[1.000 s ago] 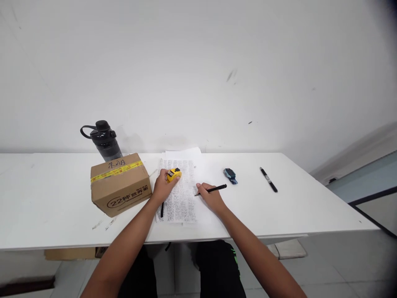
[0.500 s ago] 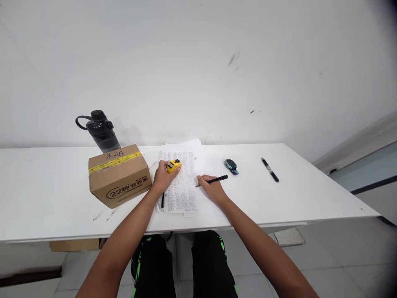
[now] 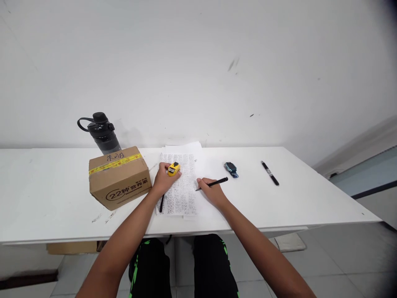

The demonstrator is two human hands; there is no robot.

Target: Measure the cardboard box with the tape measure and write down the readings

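My left hand (image 3: 163, 180) is closed around a yellow and black tape measure (image 3: 174, 168), held over a sheet of paper (image 3: 181, 198) covered in dense writing. A black strap (image 3: 161, 203) hangs below that hand across the paper's left edge; whether it joins the tape measure is hidden. In a writing grip, my right hand (image 3: 212, 191) holds a black pen (image 3: 218, 181). The pen's tip points left at the paper's right edge; I cannot tell if it touches. More white sheets (image 3: 194, 147) lie beneath the written one.
Left of the paper stands a cardboard box (image 3: 119, 178) with yellow tape, and behind it a black bottle (image 3: 104, 134). A blue-green watch-like object (image 3: 230, 167) and another black pen (image 3: 270, 173) lie to the right on the white table (image 3: 62, 198). A wall rises behind.
My left hand has turned the tape measure slightly so it sits more upright. The right hand holds the pen in nearly the same place. The whole view has shifted slightly.
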